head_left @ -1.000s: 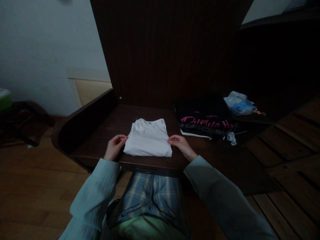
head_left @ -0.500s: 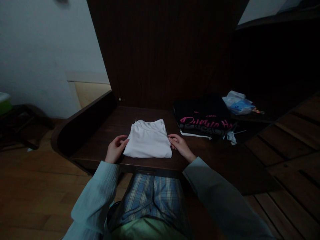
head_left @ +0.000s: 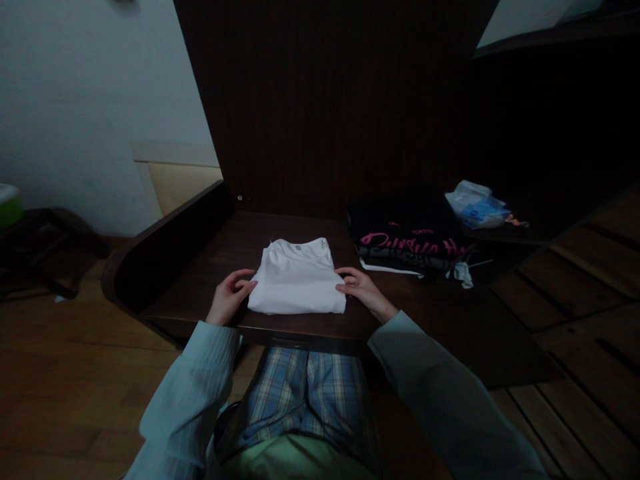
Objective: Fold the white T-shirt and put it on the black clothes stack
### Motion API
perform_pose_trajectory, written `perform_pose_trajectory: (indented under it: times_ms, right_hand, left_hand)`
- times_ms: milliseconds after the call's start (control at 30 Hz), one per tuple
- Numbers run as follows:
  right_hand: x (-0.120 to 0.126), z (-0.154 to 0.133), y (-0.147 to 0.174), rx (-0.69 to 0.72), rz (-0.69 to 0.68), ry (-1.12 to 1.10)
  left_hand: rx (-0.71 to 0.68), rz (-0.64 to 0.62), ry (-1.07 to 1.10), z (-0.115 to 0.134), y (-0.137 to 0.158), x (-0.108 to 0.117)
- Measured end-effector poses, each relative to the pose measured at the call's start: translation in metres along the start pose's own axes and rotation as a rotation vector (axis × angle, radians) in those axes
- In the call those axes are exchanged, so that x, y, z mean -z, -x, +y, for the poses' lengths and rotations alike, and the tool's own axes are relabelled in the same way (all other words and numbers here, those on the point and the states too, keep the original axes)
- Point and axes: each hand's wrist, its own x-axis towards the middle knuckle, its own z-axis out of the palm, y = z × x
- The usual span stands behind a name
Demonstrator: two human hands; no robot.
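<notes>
A folded white T-shirt (head_left: 297,280) lies flat on the dark wooden desk top (head_left: 200,293), its neckline at the far side. At the shirt's left edge, my left hand (head_left: 231,293) pinches the cloth between thumb and fingers. Across from it, my right hand (head_left: 364,291) grips the right edge, thumb on top of the fabric. To the right sits a stack of folded dark clothes (head_left: 407,233) with pink lettering, and a white edge shows beneath it.
Behind the clothes stack lies a clear and blue plastic packet (head_left: 475,205). A tall dark wooden panel (head_left: 330,107) rises at the back, and a raised curved side board (head_left: 165,247) bounds the left. At far left a green container (head_left: 9,205) stands on a dark stool (head_left: 50,233).
The right hand's thumb has come onto the shirt's right edge, and that edge bulges slightly outward. My left hand has barely moved.
</notes>
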Motion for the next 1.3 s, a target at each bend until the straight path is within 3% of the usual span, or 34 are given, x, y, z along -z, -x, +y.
perform_pose_trajectory:
  times_ms: [167, 333, 500, 733, 867, 967, 1300]
  right_hand:
    - [0.001, 0.002, -0.002, 0.042, 0.067, -0.047]
    - [0.0, 0.006, -0.002, 0.067, 0.111, 0.087]
    - [0.007, 0.01, 0.006, 0.068, 0.148, 0.197]
    - [0.012, 0.005, 0.02, 0.053, -0.128, 0.192]
    - [0.009, 0.008, 0.02, 0.047, -0.18, 0.215]
    - [0.008, 0.009, 0.018, 0.069, -0.143, 0.221]
    - [0.01, 0.005, 0.015, 0.125, 0.086, 0.125]
  left_hand:
    - [-0.021, 0.117, -0.017, -0.004, -0.002, -0.003]
    - [-0.062, 0.103, -0.12, -0.009, -0.002, -0.002]
    - [-0.026, -0.033, -0.222, -0.007, 0.006, 0.007]
    - [0.001, -0.32, -0.171, 0.008, 0.018, 0.014]
    - [-0.001, -0.41, -0.158, 0.01, 0.019, 0.015]
    - [0.016, -0.376, -0.125, 0.004, 0.018, 0.016]
    - [-0.052, -0.083, -0.147, 0.001, 0.017, 0.016]
